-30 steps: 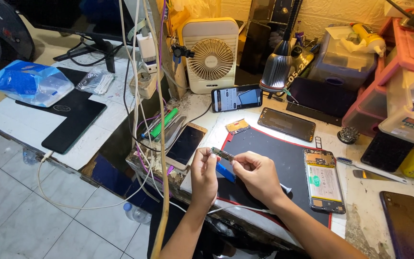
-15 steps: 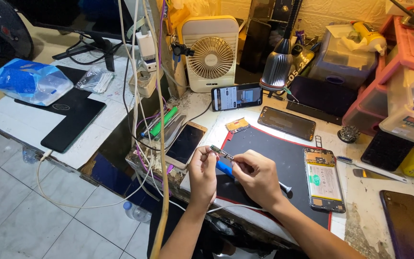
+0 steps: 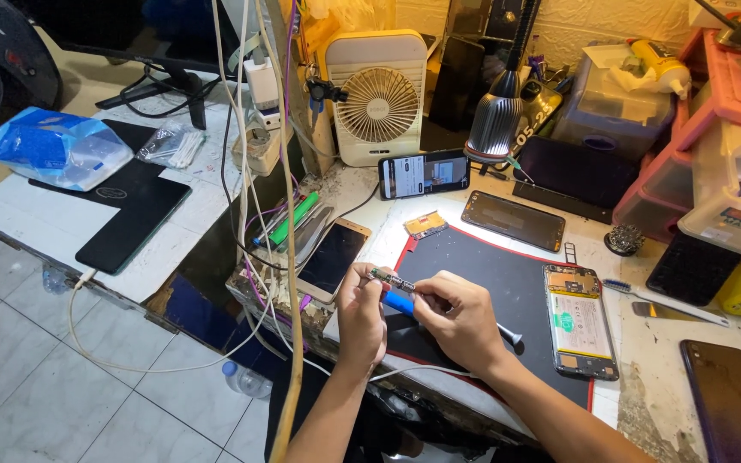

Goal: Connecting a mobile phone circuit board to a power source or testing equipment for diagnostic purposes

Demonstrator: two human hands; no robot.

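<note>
The left hand (image 3: 360, 310) pinches a small green circuit board (image 3: 393, 279) over the near edge of the black work mat (image 3: 508, 283) on the bench (image 3: 645, 360), while the right hand (image 3: 454, 319) is closed around a blue-handled tool (image 3: 400, 302) just beneath the board. An opened phone (image 3: 581, 321) with a white, green-marked battery label lies at the mat's right edge. A blue-and-clear plastic packet (image 3: 57, 147) sits far left on the side table.

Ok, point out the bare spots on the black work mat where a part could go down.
The black work mat is bare between the hands and the opened phone, and up toward the small gold board. Crowded at its near-left edge: left hand, right hand, blue-handled screwdriver.
</note>
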